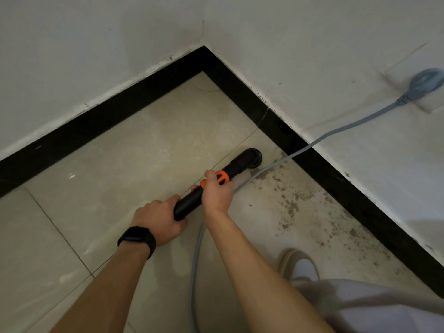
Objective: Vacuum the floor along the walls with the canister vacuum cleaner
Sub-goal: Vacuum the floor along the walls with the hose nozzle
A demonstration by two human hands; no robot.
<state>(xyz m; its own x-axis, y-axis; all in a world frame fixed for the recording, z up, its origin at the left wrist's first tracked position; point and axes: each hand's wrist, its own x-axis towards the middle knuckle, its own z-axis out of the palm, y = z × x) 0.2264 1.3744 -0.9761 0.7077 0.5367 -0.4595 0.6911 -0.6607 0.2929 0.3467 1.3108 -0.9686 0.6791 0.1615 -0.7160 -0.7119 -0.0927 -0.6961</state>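
A black vacuum wand (192, 199) with an orange collar (222, 177) points toward the room corner. Its round black nozzle (251, 158) rests on the beige tiled floor (134, 150), close to the black skirting (288, 138) of the right wall. My left hand (158, 221), with a dark watch on the wrist, grips the wand's near end. My right hand (217, 192) grips the wand at the orange collar. The canister itself is out of view.
A grey power cord (319, 139) runs from a plug (425, 84) in the right wall down across the floor, passing under my right arm. Dark dirt specks (295, 203) cover the floor along the right wall. My shoe (300, 265) stands at lower right.
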